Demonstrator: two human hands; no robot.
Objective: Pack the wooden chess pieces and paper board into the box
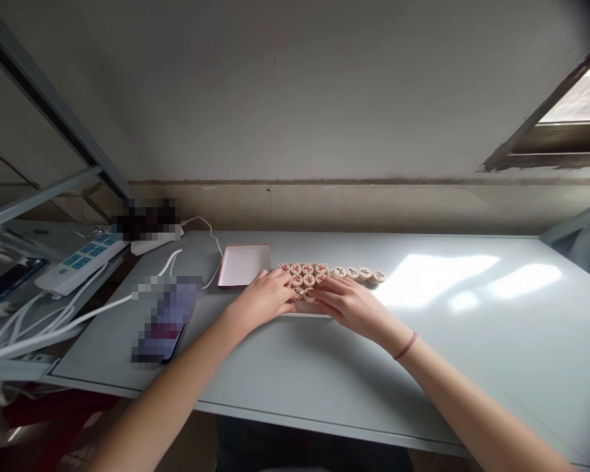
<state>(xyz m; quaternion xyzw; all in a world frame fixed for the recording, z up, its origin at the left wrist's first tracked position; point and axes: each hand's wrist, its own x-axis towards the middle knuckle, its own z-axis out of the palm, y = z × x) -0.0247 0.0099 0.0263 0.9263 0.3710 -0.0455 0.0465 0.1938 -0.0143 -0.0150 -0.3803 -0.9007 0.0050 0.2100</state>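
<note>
Round wooden pieces point(308, 279) with red characters lie in rows inside an open white box point(305, 314) on the grey table. My left hand point(265, 296) rests at the box's left side, its fingertips against pieces there. From the right, my right hand point(354, 307) reaches over the box, and its fingers are on a piece point(309, 295) in the lowest row. What exactly each hand grips is partly hidden by the fingers. More pieces point(365, 275) with dark characters stand in a line right of the box. The box lid point(244, 262) lies left of it, its white inside facing up.
A phone point(170, 321) lies on the table point(285, 380) at the left. White cables point(103, 313) run beside it to a power strip point(86, 259) at the far left. A wall point(324, 203) stands behind the table, and metal frame posts rise at both sides.
</note>
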